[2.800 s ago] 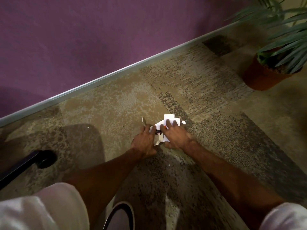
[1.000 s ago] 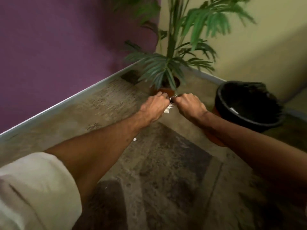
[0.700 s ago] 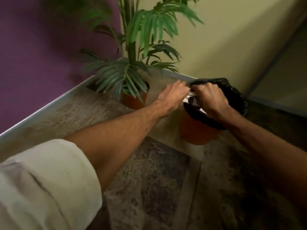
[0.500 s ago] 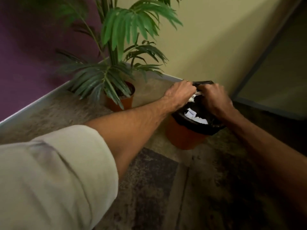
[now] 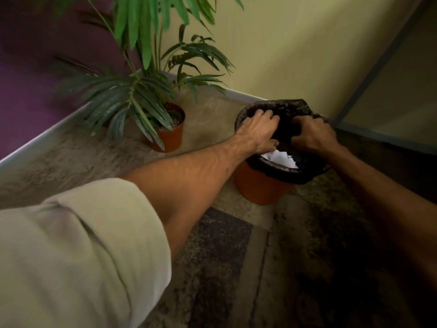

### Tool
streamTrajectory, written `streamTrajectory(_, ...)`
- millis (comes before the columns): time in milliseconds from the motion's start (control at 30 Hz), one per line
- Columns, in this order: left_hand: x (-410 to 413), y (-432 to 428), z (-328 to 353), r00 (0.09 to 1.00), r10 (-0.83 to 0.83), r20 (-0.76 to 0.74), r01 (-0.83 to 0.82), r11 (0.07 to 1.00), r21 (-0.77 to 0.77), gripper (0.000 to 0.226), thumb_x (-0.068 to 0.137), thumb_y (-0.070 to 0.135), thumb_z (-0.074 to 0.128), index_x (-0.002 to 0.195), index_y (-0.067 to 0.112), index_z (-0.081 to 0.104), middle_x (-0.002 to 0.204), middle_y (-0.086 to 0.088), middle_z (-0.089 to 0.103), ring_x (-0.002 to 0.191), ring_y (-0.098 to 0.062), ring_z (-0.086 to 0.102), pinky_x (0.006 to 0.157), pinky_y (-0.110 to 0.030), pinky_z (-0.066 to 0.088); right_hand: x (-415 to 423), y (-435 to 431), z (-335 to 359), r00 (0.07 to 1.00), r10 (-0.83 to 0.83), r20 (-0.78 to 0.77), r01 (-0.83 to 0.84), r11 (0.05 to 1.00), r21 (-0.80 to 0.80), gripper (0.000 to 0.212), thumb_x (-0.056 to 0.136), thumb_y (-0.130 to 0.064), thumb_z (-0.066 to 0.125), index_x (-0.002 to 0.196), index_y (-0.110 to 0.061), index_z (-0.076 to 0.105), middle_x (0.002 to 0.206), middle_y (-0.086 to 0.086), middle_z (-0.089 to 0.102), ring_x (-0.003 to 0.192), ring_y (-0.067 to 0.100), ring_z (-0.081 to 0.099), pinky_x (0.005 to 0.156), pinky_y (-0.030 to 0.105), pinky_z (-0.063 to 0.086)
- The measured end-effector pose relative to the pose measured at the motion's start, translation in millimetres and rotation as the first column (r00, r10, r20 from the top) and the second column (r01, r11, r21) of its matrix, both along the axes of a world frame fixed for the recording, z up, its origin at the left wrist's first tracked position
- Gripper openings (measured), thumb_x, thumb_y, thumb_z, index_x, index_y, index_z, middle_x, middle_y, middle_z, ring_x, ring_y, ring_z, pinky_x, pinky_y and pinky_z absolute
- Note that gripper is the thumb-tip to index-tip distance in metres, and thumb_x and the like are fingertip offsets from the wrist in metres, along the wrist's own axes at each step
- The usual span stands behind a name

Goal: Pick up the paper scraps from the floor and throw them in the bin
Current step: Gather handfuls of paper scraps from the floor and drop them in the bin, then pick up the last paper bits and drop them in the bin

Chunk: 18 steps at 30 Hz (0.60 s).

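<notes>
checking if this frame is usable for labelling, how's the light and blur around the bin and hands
Head view: dim, warm light; left hand is fairly lit, right hand and the carpet below it sink into shadow; paper scraps in the bin read bright and legible; lower plant fronds are smeared.

Both arms reach forward, bare forearms converging. The left hand (image 5: 257, 132) lies palm down, its fingers loosely spread and pointing away. Just right of it, apart, the right hand (image 5: 313, 136) is knuckles-up with fingers curled under; any grip is hidden.
</notes>
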<state>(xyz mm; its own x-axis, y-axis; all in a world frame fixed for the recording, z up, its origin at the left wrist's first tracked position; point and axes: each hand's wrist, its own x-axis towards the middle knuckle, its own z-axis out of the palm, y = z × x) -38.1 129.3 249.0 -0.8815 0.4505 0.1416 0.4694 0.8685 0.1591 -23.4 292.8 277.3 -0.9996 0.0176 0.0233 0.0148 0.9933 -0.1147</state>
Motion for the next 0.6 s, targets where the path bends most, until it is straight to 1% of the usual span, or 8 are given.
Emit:
streamTrajectory(33,4.3,-8.5,0.9,0.999,0.001,-0.047,0.002,0.999,0.051,0.060,0.096,0.044,0.064,0.145,0.012,0.049,0.143,-0.007,0.050,0.139,-0.028,0.043,0.109,-0.049,0.047,0.6,-5.9,0.3,0.998,0.009,-0.068,-0.010,1.000,-0.009,0.041,0.081,-0.028,0.065,0.121,-0.023,0.069,0.110,0.019,0.074,0.098,0.042,0.070,0.077,0.044,0.057)
streamTrajectory(100,16.9,-29.6,0.7,0.989,0.019,-0.149,0.004,0.988,0.152,0.053,0.101,0.037,0.058,0.146,0.011,0.049,0.146,-0.007,0.051,0.142,-0.024,0.042,0.109,-0.046,0.047,4.1,-24.6,1.7,0.978,0.043,-0.205,-0.047,0.999,-0.016,0.030,0.081,-0.028,0.058,0.106,-0.018,0.072,0.095,0.018,0.075,0.086,0.043,0.070,0.072,0.043,0.056)
streamTrajectory(200,47.5,-69.4,-11.1,0.959,0.036,-0.283,0.033,0.971,0.235,0.048,0.105,0.027,0.048,0.149,0.007,0.048,0.149,-0.009,0.050,0.145,-0.024,0.041,0.112,-0.041,0.047,11.5,-66.5,2.5,0.915,0.158,-0.371,-0.155,0.987,0.039,0.029,0.087,-0.032,0.055,0.102,-0.016,0.073,0.090,0.019,0.075,0.081,0.045,0.070,0.067,0.041,0.053)
streamTrajectory(300,89.3,-119.8,-38.5,0.934,0.088,-0.347,0.008,0.964,0.266,0.054,0.104,0.023,0.046,0.155,0.005,0.041,0.157,-0.011,0.043,0.149,-0.024,0.038,0.116,-0.038,0.042,24.4,-118.4,-4.6,0.838,0.337,-0.430,-0.318,0.941,0.117,0.029,0.087,-0.037,0.052,0.094,-0.015,0.071,0.081,0.019,0.072,0.073,0.044,0.069,0.059,0.037,0.044)
streamTrajectory(400,137.6,-173.2,-73.7,0.926,0.157,-0.342,-0.055,0.955,0.290,0.061,0.104,0.022,0.044,0.161,0.009,0.029,0.163,-0.009,0.034,0.151,-0.024,0.035,0.122,-0.039,0.034,46.2,-173.9,-22.7,0.797,0.502,-0.335,-0.479,0.864,0.153,0.031,0.087,-0.042,0.046,0.084,-0.016,0.062,0.075,0.020,0.070,0.069,0.045,0.069,0.058,0.036,0.046)
streamTrajectory(500,196.1,-225.3,-115.3,0.930,0.227,-0.287,-0.142,0.947,0.290,0.059,0.106,0.021,0.041,0.163,0.013,0.026,0.163,-0.008,0.032,0.151,-0.025,0.034,0.127,-0.040,0.025,74.4,-238.0,-57.7,0.737,0.667,-0.108,-0.646,0.742,0.179,0.035,0.081,-0.045,0.041,0.089,-0.019,0.063,0.086,0.021,0.073,0.081,0.045,0.072,0.062,0.037,0.041)
streamTrajectory(567,245.4,-258.8,-144.7,0.921,0.332,-0.206,-0.261,0.915,0.308,0.060,0.105,0.020,0.042,0.163,0.017,0.025,0.162,-0.005,0.034,0.150,-0.024,0.035,0.128,-0.039,0.022,99.0,-287.0,-89.6,0.679,0.732,0.056,-0.731,0.666,0.149,0.034,0.082,-0.046,0.045,0.095,-0.023,0.066,0.096,0.016,0.075,0.091,0.042,0.073,0.064,0.037,0.043)
streamTrajectory(600,273.0,-276.5,-159.6,0.903,0.397,-0.161,-0.335,0.889,0.312,0.060,0.105,0.021,0.043,0.163,0.018,0.026,0.161,-0.003,0.035,0.149,-0.023,0.037,0.128,-0.039,0.022,113.7,-312.7,-106.9,0.655,0.744,0.129,-0.755,0.647,0.105,0.030,0.085,-0.045,0.050,0.098,-0.024,0.067,0.100,0.014,0.076,0.095,0.039,0.073,0.067,0.036,0.047)
